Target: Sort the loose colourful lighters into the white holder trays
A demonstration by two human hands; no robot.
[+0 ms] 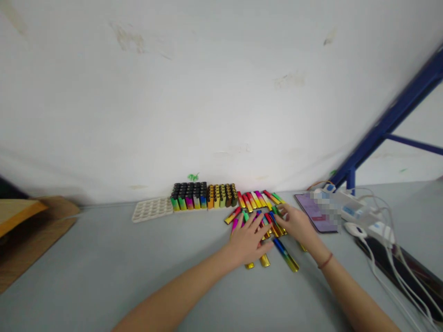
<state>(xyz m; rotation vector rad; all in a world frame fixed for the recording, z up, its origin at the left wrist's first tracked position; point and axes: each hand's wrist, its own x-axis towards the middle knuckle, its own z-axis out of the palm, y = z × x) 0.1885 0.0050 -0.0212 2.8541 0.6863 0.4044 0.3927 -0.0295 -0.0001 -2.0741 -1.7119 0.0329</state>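
We are reaching forward over the grey counter (104, 258), with a thin reddish cord (325, 261) circling our right wrist. Our left hand (247, 240) is lying open, fingers spread, across a loose heap of slim metallic sticks (263, 226) in bright gradient colours, and it is not visibly gripping anything. Our right hand (294, 225) is open too, with its fingertips (281, 210) touching the far side of the same heap, and we cannot see it closing on any stick. A blue-and-gold stick (285, 255) is lying just below the right hand, while gold stick ends are poking out beneath the left.

Beyond the heap, a neater row of sticks (259, 199) is lying side by side at a slant. To its left, black-capped lighters (204, 196) are standing upright in tight ranks, touching a white moulded tray (152, 210) with round pockets. On our right, a partly pixelated tablet or phone (314, 212) is lying beside a white power strip (349, 207) trailing white cables (391, 258). A cardboard box (31, 230) is sitting at the far left, and a blue metal frame (391, 115) is rising against the white wall (207, 92).
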